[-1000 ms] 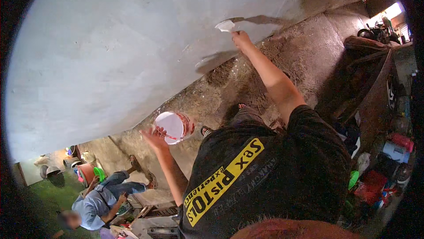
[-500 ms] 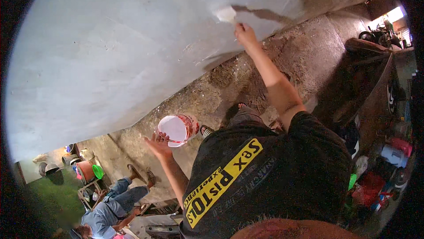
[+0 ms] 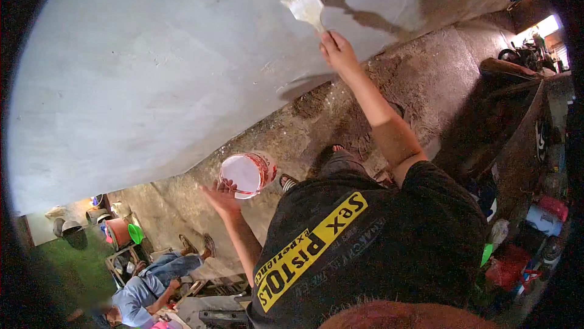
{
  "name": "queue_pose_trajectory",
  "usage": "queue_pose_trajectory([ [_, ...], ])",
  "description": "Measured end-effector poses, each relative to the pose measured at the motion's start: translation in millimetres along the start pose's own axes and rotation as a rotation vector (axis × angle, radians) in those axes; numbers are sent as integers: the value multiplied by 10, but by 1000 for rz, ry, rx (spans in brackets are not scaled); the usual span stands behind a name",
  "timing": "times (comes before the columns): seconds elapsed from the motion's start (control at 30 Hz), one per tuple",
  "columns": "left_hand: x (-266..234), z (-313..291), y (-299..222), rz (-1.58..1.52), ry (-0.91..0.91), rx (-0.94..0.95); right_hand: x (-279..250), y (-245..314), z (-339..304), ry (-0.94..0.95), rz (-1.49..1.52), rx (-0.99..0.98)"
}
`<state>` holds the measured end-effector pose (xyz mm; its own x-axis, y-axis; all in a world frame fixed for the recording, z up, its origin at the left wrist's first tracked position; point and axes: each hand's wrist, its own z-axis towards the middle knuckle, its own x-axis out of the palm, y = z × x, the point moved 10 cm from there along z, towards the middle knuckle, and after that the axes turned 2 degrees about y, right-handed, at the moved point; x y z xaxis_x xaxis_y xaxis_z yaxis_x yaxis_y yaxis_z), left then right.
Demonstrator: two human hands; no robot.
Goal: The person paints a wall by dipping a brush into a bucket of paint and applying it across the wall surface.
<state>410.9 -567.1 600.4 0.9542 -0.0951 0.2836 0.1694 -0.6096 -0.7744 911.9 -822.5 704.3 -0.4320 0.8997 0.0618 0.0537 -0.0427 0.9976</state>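
My right hand [image 3: 339, 52], raised and closed round the handle, holds a wide white paintbrush [image 3: 306, 5]. The brush's bristle end points up and left, over the pale grey-white wall [image 3: 152, 73]; whether it touches the wall I cannot tell. Lower down, my left hand [image 3: 222, 196] has its fingers hooked at the handle of a white and red bucket [image 3: 266, 171], with the thumb sticking out. The bucket tilts so that its pale inside shows; how much it contains is hard to make out.
Rough brown concrete floor [image 3: 407, 79] runs along the wall's foot. At lower left, another person [image 3: 137, 295] in blue sits near an orange tub [image 3: 117, 233] and a green bowl [image 3: 135, 233]. A dark sheet-like barrier [image 3: 493, 122] and piled household things stand at right.
The paintbrush has swung up and a little left, and its blur is gone. My left hand and the bucket have barely shifted. The seated person leans slightly differently.
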Motion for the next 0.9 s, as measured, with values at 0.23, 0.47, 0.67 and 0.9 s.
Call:
queue_pose_trajectory([
  [0.23, 126, 114, 6, -7, 67, -6, -75, -1884, 636, -89, -301, 304],
  [0.47, -239, -56, -52, -43, -73, -7, 471, -264, 302, 5, -60, 81],
  [0.67, -478, 9, -49, -55, -103, 5, 387, -1501, 245, -41, -108, 221],
  [0.9, -593, -18, -80, -19, -153, -22, 815, -1462, 700, -29, -222, 306],
])
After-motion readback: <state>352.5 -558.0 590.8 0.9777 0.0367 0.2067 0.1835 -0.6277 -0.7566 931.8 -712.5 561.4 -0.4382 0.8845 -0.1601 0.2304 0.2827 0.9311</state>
